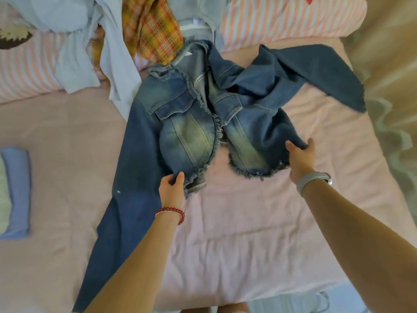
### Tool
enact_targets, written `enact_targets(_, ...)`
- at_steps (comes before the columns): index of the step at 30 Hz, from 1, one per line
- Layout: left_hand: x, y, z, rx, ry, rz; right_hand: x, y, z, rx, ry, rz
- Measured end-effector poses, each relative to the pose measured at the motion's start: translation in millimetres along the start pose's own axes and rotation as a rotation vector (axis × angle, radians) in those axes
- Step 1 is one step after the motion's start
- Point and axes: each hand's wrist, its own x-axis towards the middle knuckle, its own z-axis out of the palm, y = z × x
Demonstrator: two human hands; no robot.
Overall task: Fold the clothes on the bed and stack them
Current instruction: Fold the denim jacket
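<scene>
A cropped denim jacket (191,123) with frayed edges lies front side up in the middle of the pink bed (237,222). Its left sleeve runs down toward the bed's near edge; its right sleeve is flung out to the upper right. My left hand (171,188) pinches the frayed hem at the jacket's lower left corner. My right hand (300,157) grips the hem at the lower right corner, thumb and fingers around the cloth. Beyond the jacket lies a heap of unfolded clothes: a yellow plaid garment (153,28) and pale blue garments (85,41).
A folded light blue garment (18,190) lies at the bed's left side. Striped pink pillows (282,16) line the head of the bed. A beige curtain (388,75) hangs on the right. The floor shows past the near edge.
</scene>
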Motion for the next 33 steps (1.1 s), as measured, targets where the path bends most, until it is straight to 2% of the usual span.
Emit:
enact_targets(3, -1.1, 14.6, 2.5, -0.093, 0.041, 0.033, -9.5, -8.4, 4.5, -0.197, -0.045, -0.095)
enact_targets(6, -8.6, 34.8, -11.8, -0.327, 0.055, 0.055, -25.6, -20.6, 3.0, -0.154, -0.001, -0.224)
enact_targets(8, -9.2, 46.5, -33.4, -0.384, 0.06, 0.111, -39.1, -34.2, -3.9, -0.125, 0.025, -0.295)
enact_targets(10, -7.9, 55.5, -60.6, -0.393, 0.044, 0.119, -50.0, -49.2, -15.9, -0.102, 0.126, -0.32)
enact_targets(12, -7.2, 57.9, -86.9, -0.201, 0.079, 0.132, -53.3, -61.2, -31.6, -0.035, 0.255, -0.297)
enact_targets(14, -13.5, 52.4, -103.5, 0.199, 0.125, 0.221, -53.0, -62.7, -48.5, -0.084, 0.337, -0.245)
enact_targets(16, -20.5, 38.6, -105.7, 0.578, 0.078, 0.296, -51.3, -46.7, -62.4, -0.268, 0.325, -0.155)
enact_targets(18, -23.9, 17.3, -96.9, 0.909, -0.031, 0.256, -56.3, -18.3, -69.3, -0.516, 0.245, -0.027)
enact_targets(20, -26.5, -2.6, -83.0, 1.038, -0.059, 0.263, -65.9, 9.4, -71.2, -0.793, 0.211, 0.009)
enact_targets(22, -29.3, -11.9, -65.8, 1.025, -0.08, 0.388, -73.5, 27.9, -65.7, -0.994, 0.249, -0.134)
enact_targets(24, -32.0, -18.2, -48.4, 1.003, -0.182, 0.471, -79.3, 40.4, -53.5, -1.102, 0.165, -0.367)
enact_targets(27, -29.1, -26.8, -29.5, 1.052, -0.309, 0.422, -85.0, 54.3, -27.7, -1.134, -0.059, -0.767)
enact_targets(29, -23.6, -30.6, -23.3, 1.143, -0.339, 0.391, -88.2, 57.7, -9.8, -1.143, -0.174, -0.946)
enact_targets(31, -20.4, -29.3, -22.5, 1.196, -0.308, 0.414, -86.4, 55.2, 11.4, -1.122, -0.277, -1.059)
enact_targets(33, -16.4, -24.8, -22.5, 1.132, -0.186, 0.533, -80.3, 52.3, 34.6, -1.124, -0.319, -1.153)
